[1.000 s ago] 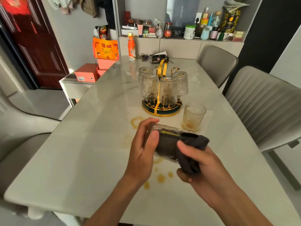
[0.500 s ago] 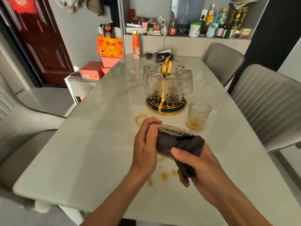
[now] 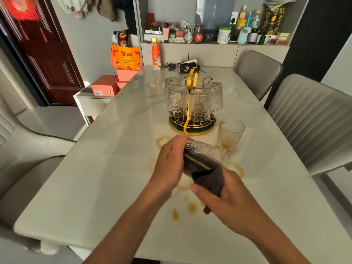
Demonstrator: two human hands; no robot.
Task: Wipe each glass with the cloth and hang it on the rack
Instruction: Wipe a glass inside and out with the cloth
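Note:
My left hand [image 3: 169, 161] grips the base end of a patterned clear glass [image 3: 204, 151] held on its side above the table. A dark cloth [image 3: 207, 176] with a yellow stripe is stuffed into the glass mouth, and my right hand [image 3: 226, 202] holds the cloth's outer end. Behind them stands a round gold and dark rack [image 3: 191, 124] with several glasses hung upside down on it. One more upright glass [image 3: 230, 134], stained brown at the bottom, stands on the table right of the rack.
Brown liquid rings and drops [image 3: 190, 206] mark the pale table [image 3: 95, 187] under my hands. An orange bottle [image 3: 156, 56], keys and a dark box sit at the far end. Grey chairs [image 3: 312, 119] line the right side, one more the left.
The glass has turned so its patterned side faces up and its mouth points lower right. My right hand has drawn down and right with the cloth end.

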